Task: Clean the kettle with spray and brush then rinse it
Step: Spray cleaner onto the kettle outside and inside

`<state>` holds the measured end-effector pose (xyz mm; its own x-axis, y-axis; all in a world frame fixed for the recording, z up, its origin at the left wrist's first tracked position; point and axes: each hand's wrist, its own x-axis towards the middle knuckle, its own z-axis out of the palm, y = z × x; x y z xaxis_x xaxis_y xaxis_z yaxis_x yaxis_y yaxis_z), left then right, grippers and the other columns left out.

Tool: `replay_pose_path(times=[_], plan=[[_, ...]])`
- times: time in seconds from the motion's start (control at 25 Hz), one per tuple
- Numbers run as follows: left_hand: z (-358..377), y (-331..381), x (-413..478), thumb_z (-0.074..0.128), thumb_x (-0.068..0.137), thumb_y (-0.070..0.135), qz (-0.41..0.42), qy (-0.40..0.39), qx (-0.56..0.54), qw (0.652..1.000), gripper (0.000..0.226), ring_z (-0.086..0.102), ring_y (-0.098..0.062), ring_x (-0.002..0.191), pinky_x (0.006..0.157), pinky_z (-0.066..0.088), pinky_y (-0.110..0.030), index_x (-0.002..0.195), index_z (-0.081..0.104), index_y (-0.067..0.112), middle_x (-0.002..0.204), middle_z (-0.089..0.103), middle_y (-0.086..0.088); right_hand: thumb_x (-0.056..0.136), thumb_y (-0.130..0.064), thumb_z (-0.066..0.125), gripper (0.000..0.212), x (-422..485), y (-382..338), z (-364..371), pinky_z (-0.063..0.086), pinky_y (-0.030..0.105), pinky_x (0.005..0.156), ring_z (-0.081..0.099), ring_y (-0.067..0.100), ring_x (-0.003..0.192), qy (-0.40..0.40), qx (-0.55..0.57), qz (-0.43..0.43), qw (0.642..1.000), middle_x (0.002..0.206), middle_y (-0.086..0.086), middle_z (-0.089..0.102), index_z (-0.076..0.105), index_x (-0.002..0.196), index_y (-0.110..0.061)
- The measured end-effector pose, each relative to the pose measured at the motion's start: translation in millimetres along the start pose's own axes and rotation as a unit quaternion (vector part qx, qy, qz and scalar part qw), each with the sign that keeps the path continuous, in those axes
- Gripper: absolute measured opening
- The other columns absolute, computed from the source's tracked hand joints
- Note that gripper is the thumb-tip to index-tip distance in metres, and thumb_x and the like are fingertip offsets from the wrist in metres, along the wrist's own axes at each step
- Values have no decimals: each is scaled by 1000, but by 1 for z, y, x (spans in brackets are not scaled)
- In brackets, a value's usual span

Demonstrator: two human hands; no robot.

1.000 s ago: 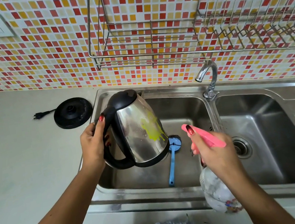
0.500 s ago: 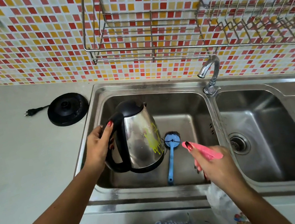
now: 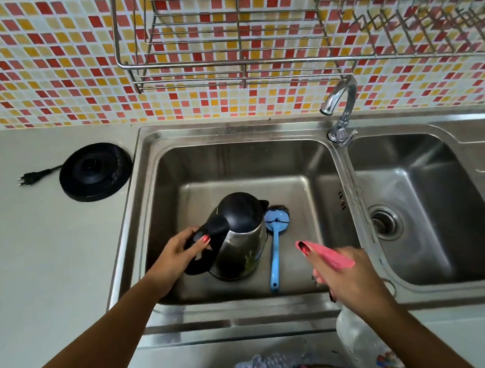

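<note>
L hand (image 3: 179,254) wrapped on kettle (image 3: 237,236) handle, kettle upright in sink (image 3: 144,142); R hand (image 3: 347,278) clenched round spray bottle (image 3: 357,338). Risk: wet handle slips, kettle tips onto brush (image 3: 274,249)

Spray bottle (image 3: 362,343) partly behind forearm

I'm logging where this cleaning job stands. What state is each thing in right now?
kettle: lid shut, upright in the left basin, yellow stain low on its side
left hand: gripping the kettle's handle
right hand: holding the spray bottle
brush: lying unused beside the kettle
tap: no water running
kettle base: on the counter, unplugged
</note>
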<state>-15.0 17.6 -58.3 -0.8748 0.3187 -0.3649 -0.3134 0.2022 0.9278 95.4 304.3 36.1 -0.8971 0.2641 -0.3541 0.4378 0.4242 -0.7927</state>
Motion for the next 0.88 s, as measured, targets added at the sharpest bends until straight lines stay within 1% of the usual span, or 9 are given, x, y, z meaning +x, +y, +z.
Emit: replay_pose_path(times=[0.16, 0.28, 0.4, 0.52, 0.56, 0.64, 0.72, 0.8, 0.88], plan=[[-8, -16, 1, 56, 96, 5, -34, -27, 35, 998, 18, 66, 0, 81, 73, 48, -12, 109, 64, 14, 83, 73, 14, 77, -57, 60, 63, -1, 0, 3, 48, 44, 47, 52, 29, 46, 8, 4, -14, 1000, 59, 26, 61, 63, 63, 5], [-26, -20, 6, 60, 95, 9, -59, -41, 109, 991, 15, 64, -14, 91, 75, 47, -12, 103, 64, 21, 86, 71, 8, 77, -53, 59, 58, 0, -3, 5, 46, 47, 47, 44, 23, 40, 45, 31, -41, 998, 49, 22, 53, 63, 61, 3], [-35, -18, 13, 60, 96, 24, -80, -42, 243, 966, 11, 63, -27, 107, 83, 45, -19, 106, 61, 23, 106, 66, -6, 76, -58, 56, 60, 2, -8, 9, 46, 46, 47, 45, 27, 40, 76, 61, -76, 992, 45, 17, 52, 64, 61, -1], [-5, -6, 22, 53, 95, 46, -43, 54, 292, 954, 53, 50, -30, 128, 108, 36, -33, 133, 53, 9, 132, 53, -15, 75, -57, 53, 60, 8, -11, 14, 44, 48, 45, 46, 34, 42, 104, 81, -102, 986, 50, 23, 53, 63, 63, 1], [15, 3, 25, 51, 95, 51, -34, 92, 312, 945, 62, 45, -31, 134, 113, 31, -39, 141, 47, 8, 140, 48, -15, 76, -55, 53, 59, 10, -10, 16, 43, 48, 44, 46, 36, 43, 107, 82, -114, 984, 50, 23, 52, 63, 64, 1], [53, 16, 34, 40, 93, 64, -44, 122, 381, 915, 76, 35, -29, 142, 118, 19, -53, 150, 35, 14, 152, 38, -10, 77, -51, 53, 55, 11, -8, 19, 42, 47, 43, 46, 37, 44, 103, 81, -130, 983, 50, 22, 52, 62, 64, 1], [79, 21, 39, 36, 90, 69, -86, 138, 437, 885, 79, 30, -25, 145, 116, 8, -61, 153, 27, 20, 156, 33, -5, 76, -51, 54, 53, 12, -3, 20, 42, 47, 45, 45, 35, 44, 100, 83, -129, 983, 52, 22, 53, 63, 66, 1], [90, 18, 42, 41, 92, 63, -94, 178, 446, 872, 71, 34, -25, 141, 116, 6, -62, 151, 30, 23, 152, 38, -4, 77, -48, 60, 47, 15, 2, 16, 44, 44, 48, 44, 31, 46, 81, 88, -105, 987, 55, 21, 54, 67, 74, -2], [93, 15, 40, 43, 96, 49, -75, 220, 426, 874, 58, 39, -24, 136, 117, 7, -58, 148, 35, 24, 148, 43, -4, 83, -30, 68, 26, 16, 0, 8, 49, 38, 59, 51, 21, 57, 14, 88, -102, 991, 68, 11, 60, 71, 103, -13]])
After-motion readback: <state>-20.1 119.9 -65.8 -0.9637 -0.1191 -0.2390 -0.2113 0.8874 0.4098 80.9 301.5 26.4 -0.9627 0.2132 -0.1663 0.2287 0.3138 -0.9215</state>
